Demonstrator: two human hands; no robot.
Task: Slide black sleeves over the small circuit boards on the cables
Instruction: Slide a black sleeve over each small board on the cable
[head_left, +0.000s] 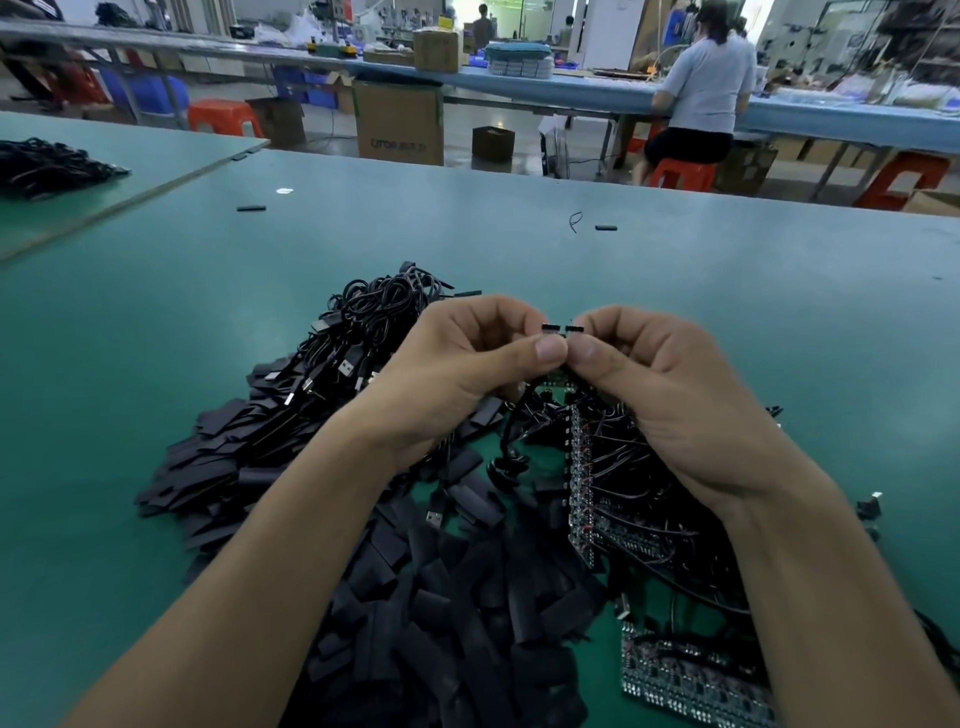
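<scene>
1. Far out at ten o'clock, a dark cable bundle (47, 166) sits on the green table (727, 291), well apart from the action.
2. Closer in, the heap of black sleeves (415, 597) spreads from the hands down to six o'clock. A tangle of USB cables (353, 332) lies along its eleven o'clock edge.
3. Left hand (467, 364) — the forearm comes up from seven o'clock and the wrist is raised over the heap. The fingers are curled in and the thumb lies flat, pointing to three o'clock. It pinches a black tip (551, 327) between thumb and forefinger.
4. Dead centre, the two thumb tips butt together, and a green board edge (558, 375) peeks out just under them at six o'clock.
5. Right hand (660, 384) — the forearm rises from five o'clock in a mirrored pose, fingers curled, thumb pointing to nine o'clock. It pinches a second black tip (574, 328) just beside the first. Sleeve or board, I cannot tell.
6. Under the right wrist, strips of circuit boards (587, 478) with thin wires lie on the table.
</scene>
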